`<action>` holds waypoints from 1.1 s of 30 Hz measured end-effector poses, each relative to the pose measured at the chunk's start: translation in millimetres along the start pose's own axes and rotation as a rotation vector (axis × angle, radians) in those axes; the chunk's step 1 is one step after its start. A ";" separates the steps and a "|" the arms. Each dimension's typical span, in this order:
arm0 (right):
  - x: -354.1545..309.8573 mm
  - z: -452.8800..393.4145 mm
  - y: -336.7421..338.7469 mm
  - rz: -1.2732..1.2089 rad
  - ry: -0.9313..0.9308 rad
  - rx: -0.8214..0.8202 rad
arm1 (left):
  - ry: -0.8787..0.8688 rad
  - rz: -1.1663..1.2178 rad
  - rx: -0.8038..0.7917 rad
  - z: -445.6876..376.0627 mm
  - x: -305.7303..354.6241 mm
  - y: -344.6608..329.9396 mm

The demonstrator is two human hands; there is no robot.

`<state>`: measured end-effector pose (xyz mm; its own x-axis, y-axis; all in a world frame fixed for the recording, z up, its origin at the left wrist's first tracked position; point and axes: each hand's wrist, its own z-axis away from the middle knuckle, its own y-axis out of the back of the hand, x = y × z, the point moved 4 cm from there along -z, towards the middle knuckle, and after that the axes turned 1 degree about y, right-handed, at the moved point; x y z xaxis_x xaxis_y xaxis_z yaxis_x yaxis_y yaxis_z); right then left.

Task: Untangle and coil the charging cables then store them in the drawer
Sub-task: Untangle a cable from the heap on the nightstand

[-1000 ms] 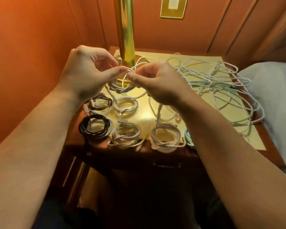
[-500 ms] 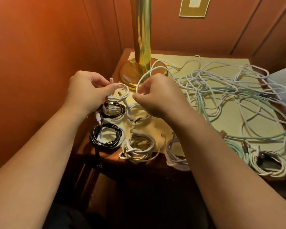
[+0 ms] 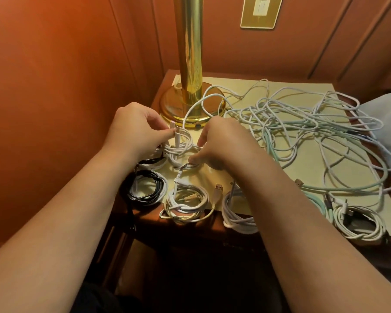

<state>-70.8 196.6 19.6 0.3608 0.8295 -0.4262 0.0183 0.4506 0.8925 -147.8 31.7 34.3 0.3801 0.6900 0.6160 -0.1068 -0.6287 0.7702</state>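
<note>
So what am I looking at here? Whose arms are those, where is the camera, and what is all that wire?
No machine here: a person wears a camera on the head, looking down at their own arms. They stand at a wooden bedside table with a brass lamp on it. The left hand pinches the plug end of a white cable coil near the lamp base, and the right hand reaches its fingertips down beside that coil. Along the front edge lie finished coils, among them a black coil and a white coil. To the right sprawls a tangle of white and mint-green cables, not yet sorted.
</note>
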 end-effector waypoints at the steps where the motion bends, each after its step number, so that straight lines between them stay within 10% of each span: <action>1: 0.3 -0.5 -0.5 0.001 0.003 0.007 | -0.005 0.001 -0.032 1.5 2.5 -2.3; 18: 8.6 13.6 22.8 -0.158 0.032 -0.152 | -0.098 -0.066 -0.220 9.9 14.9 -11.9; 33: 71.3 24.7 72.1 -0.221 -0.045 0.197 | -0.148 0.009 0.024 13.7 36.9 -3.8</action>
<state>-20.7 280.1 57.2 0.3690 0.7009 -0.6103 0.2801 0.5423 0.7921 -120.8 54.7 51.8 0.5104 0.6252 0.5904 -0.0891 -0.6444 0.7595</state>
